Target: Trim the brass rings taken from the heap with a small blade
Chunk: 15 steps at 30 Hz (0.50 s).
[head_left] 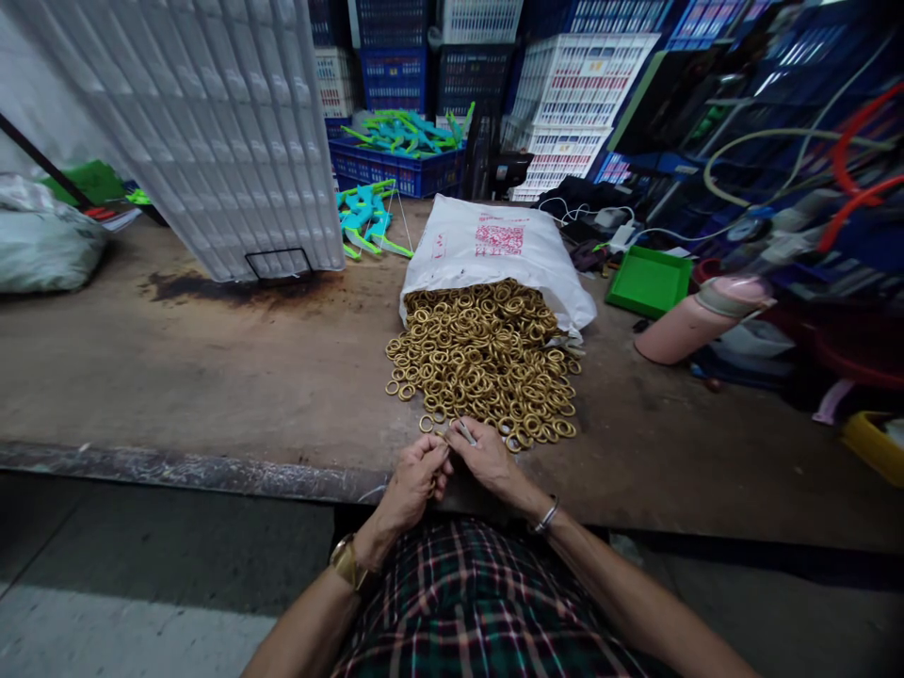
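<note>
Now — my left fingers (432,459) pinch brassy ring (441,435), right fingers (458,442) grip slim metal tool (467,432); piled rings (480,367) look light, stiff, slick — best held by rim.

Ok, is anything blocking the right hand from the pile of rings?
Nothing visible: the right hand is at the near edge of the ring pile, and the white sack lies on the far side.
</note>
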Motion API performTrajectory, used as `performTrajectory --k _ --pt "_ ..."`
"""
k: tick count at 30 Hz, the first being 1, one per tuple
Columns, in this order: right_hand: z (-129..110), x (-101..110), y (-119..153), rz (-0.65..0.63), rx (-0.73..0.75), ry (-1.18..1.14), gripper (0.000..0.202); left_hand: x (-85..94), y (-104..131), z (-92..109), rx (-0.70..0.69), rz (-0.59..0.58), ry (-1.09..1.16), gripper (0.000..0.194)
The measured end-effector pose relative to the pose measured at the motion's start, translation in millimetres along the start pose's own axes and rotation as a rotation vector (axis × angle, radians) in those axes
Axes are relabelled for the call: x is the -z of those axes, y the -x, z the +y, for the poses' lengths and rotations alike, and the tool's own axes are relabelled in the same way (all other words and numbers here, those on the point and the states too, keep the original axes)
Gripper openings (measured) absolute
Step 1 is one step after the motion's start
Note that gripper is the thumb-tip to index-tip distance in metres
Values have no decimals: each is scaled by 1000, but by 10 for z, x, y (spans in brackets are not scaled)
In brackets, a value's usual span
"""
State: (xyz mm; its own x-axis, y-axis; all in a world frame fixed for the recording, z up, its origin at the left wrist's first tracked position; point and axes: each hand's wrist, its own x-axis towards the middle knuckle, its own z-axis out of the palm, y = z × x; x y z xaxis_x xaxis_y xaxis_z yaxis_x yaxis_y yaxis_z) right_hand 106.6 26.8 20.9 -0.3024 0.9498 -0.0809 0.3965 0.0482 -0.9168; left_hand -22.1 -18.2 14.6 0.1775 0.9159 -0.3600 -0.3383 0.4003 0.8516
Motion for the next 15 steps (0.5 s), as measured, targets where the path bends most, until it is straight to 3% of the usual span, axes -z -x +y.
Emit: performTrajectory --k 9,12,15 --pt "-10 8 7 -20 14 -8 27 10 51 -30 -8 -55 168 31" --pt "33 8 28 29 26 145 25 7 59 -14 -19 -48 187 31" --pt "76 8 79 26 128 404 15 -2 61 12 -47 -22 169 33"
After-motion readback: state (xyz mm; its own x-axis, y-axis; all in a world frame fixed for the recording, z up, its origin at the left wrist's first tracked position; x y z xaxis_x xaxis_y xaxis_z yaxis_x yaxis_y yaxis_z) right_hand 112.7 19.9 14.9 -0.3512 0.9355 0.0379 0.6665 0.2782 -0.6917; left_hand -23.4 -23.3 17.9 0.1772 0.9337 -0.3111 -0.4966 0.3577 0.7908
